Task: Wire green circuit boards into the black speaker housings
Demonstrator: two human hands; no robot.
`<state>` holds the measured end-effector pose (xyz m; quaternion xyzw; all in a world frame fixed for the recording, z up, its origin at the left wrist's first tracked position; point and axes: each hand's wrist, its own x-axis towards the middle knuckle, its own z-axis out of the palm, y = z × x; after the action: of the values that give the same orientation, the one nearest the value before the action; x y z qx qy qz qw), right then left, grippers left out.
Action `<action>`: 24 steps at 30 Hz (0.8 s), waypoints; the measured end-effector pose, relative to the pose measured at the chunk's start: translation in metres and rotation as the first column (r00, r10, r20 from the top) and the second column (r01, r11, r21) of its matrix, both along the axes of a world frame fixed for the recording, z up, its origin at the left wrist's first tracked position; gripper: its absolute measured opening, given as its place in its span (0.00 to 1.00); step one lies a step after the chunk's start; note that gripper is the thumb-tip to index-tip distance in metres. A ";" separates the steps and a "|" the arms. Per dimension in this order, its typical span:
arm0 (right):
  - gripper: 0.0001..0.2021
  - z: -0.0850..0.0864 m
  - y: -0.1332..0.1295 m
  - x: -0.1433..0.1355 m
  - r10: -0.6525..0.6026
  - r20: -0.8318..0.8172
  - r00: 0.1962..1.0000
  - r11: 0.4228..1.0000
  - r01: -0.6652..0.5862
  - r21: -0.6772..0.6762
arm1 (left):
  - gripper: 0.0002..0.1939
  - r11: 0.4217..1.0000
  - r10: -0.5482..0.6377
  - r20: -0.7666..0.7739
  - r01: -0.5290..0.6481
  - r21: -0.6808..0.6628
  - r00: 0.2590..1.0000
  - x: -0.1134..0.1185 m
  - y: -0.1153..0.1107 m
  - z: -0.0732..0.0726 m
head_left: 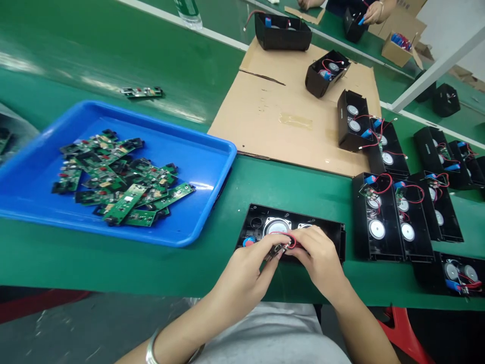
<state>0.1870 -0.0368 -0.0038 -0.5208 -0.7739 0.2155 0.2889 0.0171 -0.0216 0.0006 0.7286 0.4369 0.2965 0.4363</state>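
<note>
Black speaker housing lies below, likely stiff; over it the left hand grips a circuit board, probably light, fragile, best held by its edges, while the right hand seems to pinch flexible red wire

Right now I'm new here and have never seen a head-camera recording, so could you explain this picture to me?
There is no machine: these are a person's bare hands, seen by a camera worn on the head, looking forward and down. The left hand holds a small circuit board. The right hand is at the red wires beside it; its exact grip is hidden. Below them, an open black housing lies on the green table. To the left, a blue tray holds a pile of boards. Beyond is flat cardboard bearing more housings; others lie right. Another person's hand shows at the top.
</note>
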 end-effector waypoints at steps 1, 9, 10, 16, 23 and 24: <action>0.11 0.000 0.000 -0.001 -0.012 -0.009 1.000 1.000 0.012 0.005 | 0.12 1.000 0.013 0.015 -0.013 -0.012 1.000 0.000 -0.001 -0.001; 0.12 -0.005 -0.003 -0.006 -0.066 0.052 0.996 0.996 0.063 0.063 | 0.10 0.985 0.057 0.000 -0.057 -0.165 0.998 0.002 0.000 -0.001; 0.12 -0.004 -0.004 -0.003 -0.054 0.066 0.996 0.997 0.051 0.054 | 0.10 0.978 0.058 0.001 -0.057 -0.199 0.998 0.001 0.000 -0.001; 0.23 0.007 -0.014 0.028 -0.011 0.177 0.984 1.000 0.016 -0.024 | 0.14 0.935 0.113 -0.090 -0.137 -0.328 0.990 -0.004 0.002 0.002; 0.33 0.010 -0.016 0.046 -0.012 0.312 0.950 0.996 0.039 -0.080 | 0.14 0.890 0.179 -0.161 -0.230 -0.394 0.971 -0.006 0.010 0.016; 0.34 0.010 -0.014 0.045 0.012 0.331 0.944 0.995 0.021 -0.097 | 0.14 0.879 0.179 -0.171 -0.236 -0.414 0.969 -0.006 0.011 0.018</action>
<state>0.2325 -0.0511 0.0067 -0.5652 -0.7984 0.1626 0.1290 0.0114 -0.0109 0.0190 0.5802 0.5942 0.1902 0.5235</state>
